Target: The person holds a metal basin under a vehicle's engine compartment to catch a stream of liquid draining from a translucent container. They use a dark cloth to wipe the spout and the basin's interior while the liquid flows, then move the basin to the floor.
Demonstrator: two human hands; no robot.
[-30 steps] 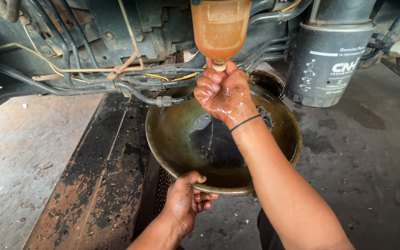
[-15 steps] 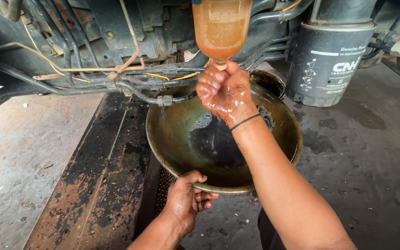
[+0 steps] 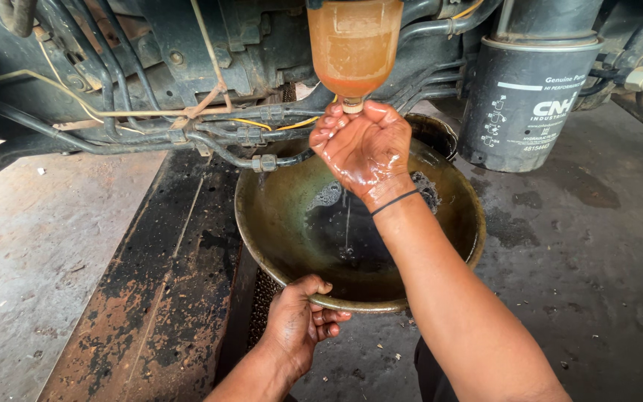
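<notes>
Draining underway: your right hand [image 3: 366,145] pinches the drain valve [image 3: 351,106] of the still mostly full sediment bowl [image 3: 353,45]; your left hand [image 3: 299,324] grips the catch pan [image 3: 277,216] rim.

**Inspection: the person's hands and arms**

Both forearms are bare, with no sleeves in view. The right hand [image 3: 366,149] is ungloved, its surface wet and glossy with liquid. A thin dark band circles the right wrist. The left hand [image 3: 299,320] is also ungloved, with no ring or band visible.
</notes>
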